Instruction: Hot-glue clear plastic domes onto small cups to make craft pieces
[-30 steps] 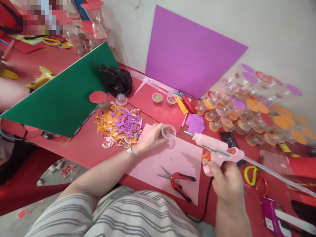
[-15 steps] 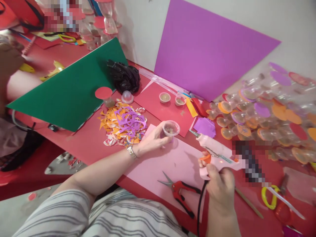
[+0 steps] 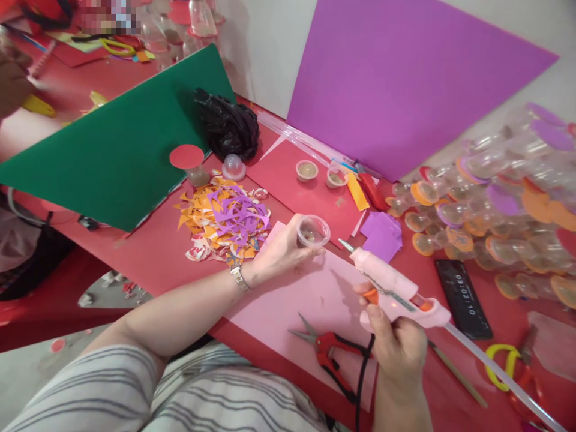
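Between the fingers of my left hand [image 3: 283,252] is a small clear plastic cup [image 3: 314,233], mouth up, with a little brownish matter inside. My right hand [image 3: 398,342] grips a pink hot glue gun [image 3: 387,279], fingers at its orange trigger. The gun's metal nozzle points toward the cup's right side, a short gap away. A long clear glue stick [image 3: 499,372] sticks out of its back. Below both hands, red-handled pruning shears [image 3: 330,348] lie with blades apart on a pink sheet [image 3: 270,306].
Paper scraps [image 3: 229,219] lie heaped left of the cup. Two filled cups [image 3: 306,171] stand on a red sheet. Stacked plastic hourglass shapes [image 3: 490,210] fill the right side, near a phone [image 3: 463,298] and scissors [image 3: 504,366]. Green [image 3: 121,144] and purple boards [image 3: 405,84] stand behind. Another person's arm [image 3: 27,132] is at left.
The glue gun has moved slightly left, its nozzle nearer the cup. My left hand keeps hold of the cup. The view has shifted slightly.
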A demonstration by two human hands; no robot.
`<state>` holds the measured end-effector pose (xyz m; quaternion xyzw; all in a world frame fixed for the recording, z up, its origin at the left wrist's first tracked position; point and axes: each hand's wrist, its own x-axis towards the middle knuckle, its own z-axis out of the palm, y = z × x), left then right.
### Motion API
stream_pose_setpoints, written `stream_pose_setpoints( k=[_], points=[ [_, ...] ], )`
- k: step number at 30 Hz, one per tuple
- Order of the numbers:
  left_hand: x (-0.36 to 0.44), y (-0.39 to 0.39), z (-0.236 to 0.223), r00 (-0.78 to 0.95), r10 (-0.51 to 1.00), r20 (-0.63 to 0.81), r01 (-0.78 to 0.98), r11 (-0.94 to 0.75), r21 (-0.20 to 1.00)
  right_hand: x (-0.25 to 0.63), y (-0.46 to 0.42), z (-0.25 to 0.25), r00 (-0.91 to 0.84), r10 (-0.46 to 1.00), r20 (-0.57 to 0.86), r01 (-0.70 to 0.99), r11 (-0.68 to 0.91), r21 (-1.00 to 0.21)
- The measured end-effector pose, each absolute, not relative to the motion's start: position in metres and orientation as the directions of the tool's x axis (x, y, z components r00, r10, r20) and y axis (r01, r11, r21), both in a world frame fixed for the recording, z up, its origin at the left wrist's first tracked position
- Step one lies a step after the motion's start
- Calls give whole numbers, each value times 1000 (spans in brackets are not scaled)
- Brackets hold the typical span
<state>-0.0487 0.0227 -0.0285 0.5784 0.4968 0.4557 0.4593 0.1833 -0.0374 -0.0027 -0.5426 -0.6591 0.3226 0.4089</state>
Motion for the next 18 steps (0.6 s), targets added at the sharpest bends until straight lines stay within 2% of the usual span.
stream_pose_setpoints(
  k=[8,18],
  points=[
    [-46,22,-29,49,995,89,273,-99,957,182,-37,3,-158,943,294,536,331,-776],
    [-47,22,-29,13,992,129,340,-126,932,193,-39,2,-157,946,283,633,317,-706]
  ],
)
